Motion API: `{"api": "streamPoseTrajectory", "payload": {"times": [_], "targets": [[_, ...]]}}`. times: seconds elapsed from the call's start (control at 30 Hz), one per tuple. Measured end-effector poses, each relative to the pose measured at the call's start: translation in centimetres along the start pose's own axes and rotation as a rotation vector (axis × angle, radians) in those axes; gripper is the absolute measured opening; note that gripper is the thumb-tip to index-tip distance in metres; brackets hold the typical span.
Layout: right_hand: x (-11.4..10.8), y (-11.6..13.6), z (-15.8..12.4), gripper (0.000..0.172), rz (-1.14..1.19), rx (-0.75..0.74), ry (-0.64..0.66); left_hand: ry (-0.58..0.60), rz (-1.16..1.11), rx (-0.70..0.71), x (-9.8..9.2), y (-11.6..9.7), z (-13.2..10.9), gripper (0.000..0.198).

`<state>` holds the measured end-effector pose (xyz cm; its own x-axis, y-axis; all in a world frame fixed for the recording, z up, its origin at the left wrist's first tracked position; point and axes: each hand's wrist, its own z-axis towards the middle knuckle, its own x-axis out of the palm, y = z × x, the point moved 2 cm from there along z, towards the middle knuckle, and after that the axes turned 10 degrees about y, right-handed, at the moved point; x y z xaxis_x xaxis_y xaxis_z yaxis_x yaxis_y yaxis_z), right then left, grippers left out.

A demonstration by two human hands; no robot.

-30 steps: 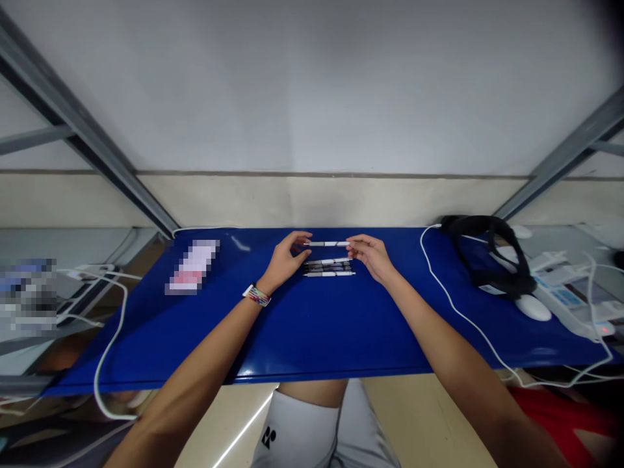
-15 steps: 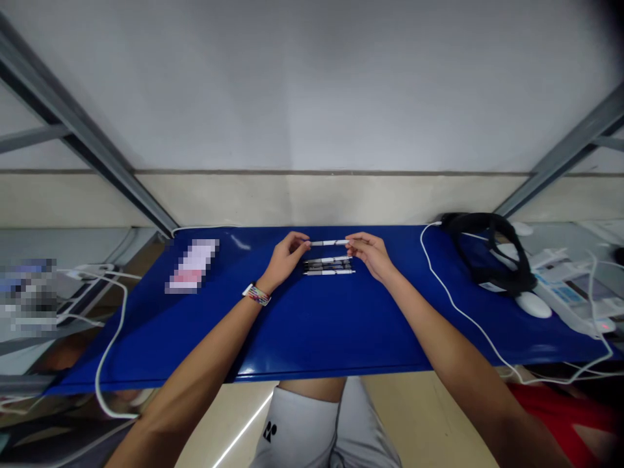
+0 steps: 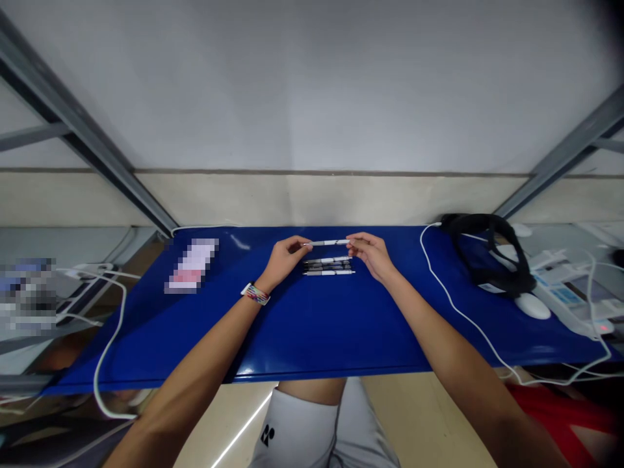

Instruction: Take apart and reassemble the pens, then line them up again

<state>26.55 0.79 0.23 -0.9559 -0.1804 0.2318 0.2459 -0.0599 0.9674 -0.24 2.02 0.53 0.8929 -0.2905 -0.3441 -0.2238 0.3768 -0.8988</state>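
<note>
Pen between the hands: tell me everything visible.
The slim white-and-grey pen, plastic-looking, is grey on the left and white with dark marks on the right. It runs crosswise, roughly level, beyond other slim pens on the glossy blue tabletop. The bare left hand pinches its left end, the right hand its right. Tabletop contact is unclear.

The left hand [image 3: 287,257] and right hand [image 3: 373,256] hold a pen [image 3: 330,243] by its ends near several other pens [image 3: 329,273].

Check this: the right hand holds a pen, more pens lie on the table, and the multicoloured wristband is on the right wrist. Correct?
Wrong wrist: the head view shows the wristband on the left one. The right hand does hold a pen; more pens lie on the table.
</note>
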Motion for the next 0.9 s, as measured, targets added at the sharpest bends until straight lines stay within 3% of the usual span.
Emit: {"api": "streamPoseTrajectory", "payload": {"times": [0.37, 0.63, 0.9], "targets": [[-0.5, -0.1, 0.2, 0.026, 0.010, 0.028, -0.012, -0.004, 0.133, 0.106, -0.3, -1.1, -0.4, 0.024], [-0.1, 0.3, 0.0, 0.031, -0.020, -0.020, -0.008, -0.017, -0.057, -0.024, 0.0, -0.5, -0.1, 0.031], [-0.3, 0.0, 0.2, 0.025, 0.035, 0.054, 0.011, -0.015, -0.029, 0.008, -0.1, -0.5, -0.1, 0.026]]}}
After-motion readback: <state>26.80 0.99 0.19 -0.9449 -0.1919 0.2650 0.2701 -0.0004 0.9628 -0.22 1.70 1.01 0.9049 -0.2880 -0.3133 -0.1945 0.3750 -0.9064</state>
